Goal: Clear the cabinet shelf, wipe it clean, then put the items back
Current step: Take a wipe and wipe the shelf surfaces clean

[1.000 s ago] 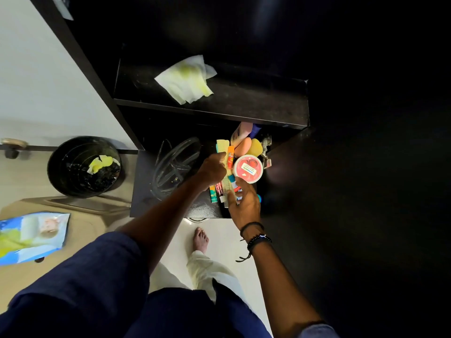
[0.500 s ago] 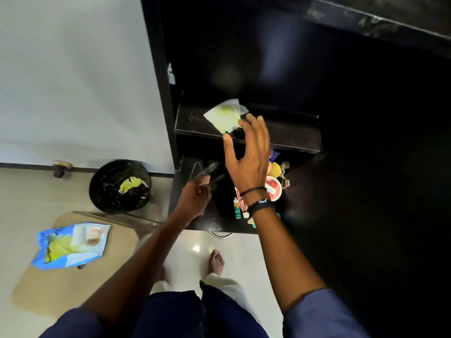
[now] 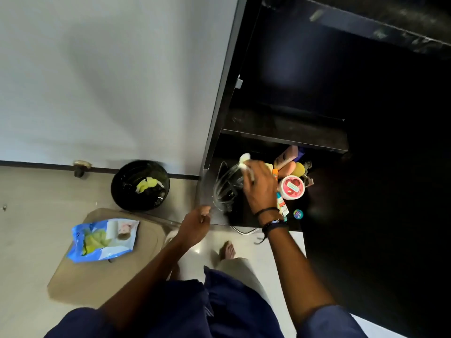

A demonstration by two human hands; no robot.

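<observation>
Dark cabinet, upper shelf (image 3: 280,125) matte black with pale dusty smears along its top. Lower compartment holds the items (image 3: 290,172) bunched at the right: pink bottle (image 3: 286,154) lying on its side at the far end, orange and yellow sponges nearer, then a round tub (image 3: 292,187) with a red-and-white lid, thin tubes (image 3: 281,204) just beside it. Right hand (image 3: 260,189) hangs over this compartment, fingers curled round a crumpled white wipe (image 3: 245,162); the wad pokes out at the far side of the fist, above a clear plastic container (image 3: 224,189). Left hand (image 3: 195,223) at the cabinet's near left corner, fingers loosely curled, slack. On the floor to the left, a black bin (image 3: 140,185) with yellowish wipes inside; nearer, a blue wipes packet (image 3: 103,239) on a beige stool (image 3: 97,284)
</observation>
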